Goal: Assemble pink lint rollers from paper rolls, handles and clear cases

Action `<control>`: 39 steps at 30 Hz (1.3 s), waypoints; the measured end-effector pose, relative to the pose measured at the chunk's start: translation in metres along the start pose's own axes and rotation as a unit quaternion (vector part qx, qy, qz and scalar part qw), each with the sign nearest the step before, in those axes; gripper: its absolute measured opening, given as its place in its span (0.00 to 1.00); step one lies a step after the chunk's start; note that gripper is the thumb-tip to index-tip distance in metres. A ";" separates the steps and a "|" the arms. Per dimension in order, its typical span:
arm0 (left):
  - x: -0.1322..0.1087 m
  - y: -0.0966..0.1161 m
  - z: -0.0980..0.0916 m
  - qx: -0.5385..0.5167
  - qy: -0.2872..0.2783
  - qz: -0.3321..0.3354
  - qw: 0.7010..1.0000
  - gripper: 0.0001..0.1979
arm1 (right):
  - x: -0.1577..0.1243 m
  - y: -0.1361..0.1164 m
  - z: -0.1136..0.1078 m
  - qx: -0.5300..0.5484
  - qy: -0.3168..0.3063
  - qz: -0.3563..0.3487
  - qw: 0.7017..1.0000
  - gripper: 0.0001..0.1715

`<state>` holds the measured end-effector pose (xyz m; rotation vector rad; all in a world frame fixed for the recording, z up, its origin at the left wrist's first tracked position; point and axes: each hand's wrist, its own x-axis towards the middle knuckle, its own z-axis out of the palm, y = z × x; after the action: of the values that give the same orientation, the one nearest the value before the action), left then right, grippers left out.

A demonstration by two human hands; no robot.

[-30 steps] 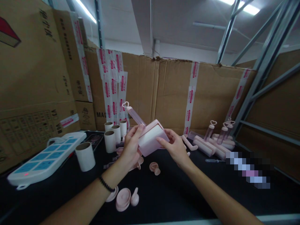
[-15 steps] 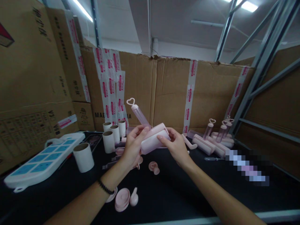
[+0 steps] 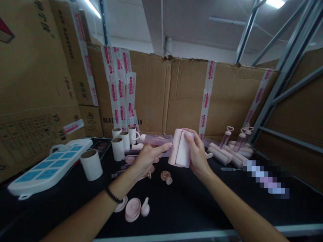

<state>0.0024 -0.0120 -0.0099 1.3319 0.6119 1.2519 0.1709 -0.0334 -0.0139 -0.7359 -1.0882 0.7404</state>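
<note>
My right hand (image 3: 198,155) grips the pink cover of a lint roller (image 3: 179,148), held upright over the black table. Its clear pink handle with a heart-shaped end (image 3: 151,138) points left, almost level. My left hand (image 3: 147,158) has its fingers closed lightly around that handle, with the fingertips touching it close to the cover. A black bead bracelet (image 3: 114,196) sits on my left wrist.
Loose pink caps (image 3: 133,209) lie on the black table (image 3: 189,205) near my left arm. Cardboard cores (image 3: 92,164) stand at the left beside a white and blue power strip (image 3: 47,168). Finished rollers (image 3: 227,151) lie at the right. Cardboard boxes (image 3: 176,97) wall the back.
The roller was turned: its handle swung down from pointing up-left to lying level, and the cover now stands upright in my right hand. The view shifted slightly.
</note>
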 end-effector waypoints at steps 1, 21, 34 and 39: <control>-0.001 0.000 0.000 -0.001 -0.005 -0.002 1.000 0.12 | -0.001 -0.001 0.001 0.003 -0.005 0.006 1.000 0.21; -0.005 0.000 0.010 0.018 -0.059 0.053 0.997 0.13 | -0.009 0.000 0.004 0.026 -0.004 0.038 0.999 0.24; 0.007 0.005 -0.001 0.110 -0.050 0.026 0.992 0.20 | -0.007 0.010 0.010 0.161 0.072 0.062 0.982 0.26; 0.003 -0.003 0.004 0.117 -0.102 0.013 0.988 0.26 | -0.004 0.013 0.009 0.199 0.093 0.043 0.975 0.26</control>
<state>0.0074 -0.0103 -0.0106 1.6444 0.6102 1.0723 0.1589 -0.0281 -0.0237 -0.4993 -0.7114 0.9117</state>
